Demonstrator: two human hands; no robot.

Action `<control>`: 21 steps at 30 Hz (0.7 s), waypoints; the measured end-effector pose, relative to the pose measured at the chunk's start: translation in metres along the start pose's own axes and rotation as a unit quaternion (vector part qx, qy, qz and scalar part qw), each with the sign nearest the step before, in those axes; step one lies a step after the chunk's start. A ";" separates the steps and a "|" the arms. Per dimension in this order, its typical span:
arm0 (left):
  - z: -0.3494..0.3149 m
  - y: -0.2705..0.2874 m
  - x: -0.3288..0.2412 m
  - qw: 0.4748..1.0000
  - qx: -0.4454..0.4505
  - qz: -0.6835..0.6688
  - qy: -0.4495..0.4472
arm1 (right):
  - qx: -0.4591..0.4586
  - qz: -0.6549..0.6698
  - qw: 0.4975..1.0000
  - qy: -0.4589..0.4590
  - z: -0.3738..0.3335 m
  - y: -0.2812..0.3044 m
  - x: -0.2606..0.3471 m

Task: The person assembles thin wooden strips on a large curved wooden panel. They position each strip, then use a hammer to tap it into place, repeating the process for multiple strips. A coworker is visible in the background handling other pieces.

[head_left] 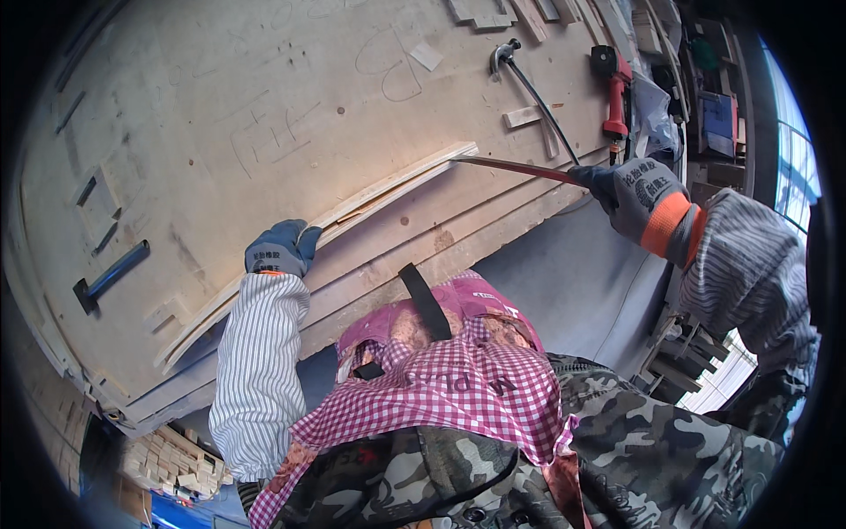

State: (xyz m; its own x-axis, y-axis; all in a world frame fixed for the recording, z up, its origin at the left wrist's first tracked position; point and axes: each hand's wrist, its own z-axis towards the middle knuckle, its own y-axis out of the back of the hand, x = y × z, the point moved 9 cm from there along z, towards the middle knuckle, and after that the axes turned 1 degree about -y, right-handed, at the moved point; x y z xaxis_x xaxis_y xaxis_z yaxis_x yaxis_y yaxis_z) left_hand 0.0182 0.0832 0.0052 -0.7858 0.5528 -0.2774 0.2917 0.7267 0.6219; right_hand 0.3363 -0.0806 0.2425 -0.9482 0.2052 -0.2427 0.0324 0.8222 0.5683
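A long, thin wooden strip (388, 189) lies slantwise along the near edge of the workbench, its layers split apart along part of its length. My left hand (284, 247), in a grey-blue work glove, is closed over the strip left of its middle. In a matching glove with an orange cuff, my right hand (648, 201) grips a long, narrow, reddish-brown flat bar (520, 169). The bar's dark far tip touches or overlaps the strip's right end. Its exact kind cannot be told.
Across the wooden bench (291, 106) lie a claw hammer (520, 75), a red cordless power tool (615, 106), a blue-handled hammer (115, 271) and small wood offcuts (522, 116). Stacked wood pieces (172, 463) sit below at the left. Shelving (718, 123) stands at the right.
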 end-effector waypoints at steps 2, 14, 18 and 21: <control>-0.001 0.000 -0.003 1.000 0.010 -0.015 -0.004 | -0.049 0.039 0.998 -0.008 -0.020 -0.028 -0.005; -0.002 0.008 0.001 0.998 -0.058 -0.012 0.003 | -0.216 0.195 0.957 0.009 -0.051 -0.065 0.007; 0.001 -0.003 0.009 0.999 0.004 -0.012 0.033 | -0.213 -0.102 0.967 0.098 -0.020 0.002 -0.007; 0.000 -0.002 0.010 1.000 -0.019 -0.009 0.021 | -0.105 -0.227 0.959 0.134 0.003 0.026 0.004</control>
State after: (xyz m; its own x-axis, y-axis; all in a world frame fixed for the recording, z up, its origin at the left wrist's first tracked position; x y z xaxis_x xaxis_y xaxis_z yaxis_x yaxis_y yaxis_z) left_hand 0.0100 0.0870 0.0016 -0.8132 0.5219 -0.2575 0.2572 0.7192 0.6454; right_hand 0.3347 -0.0569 0.2535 -0.8977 -0.3155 -0.3076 -0.4404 0.6639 0.6044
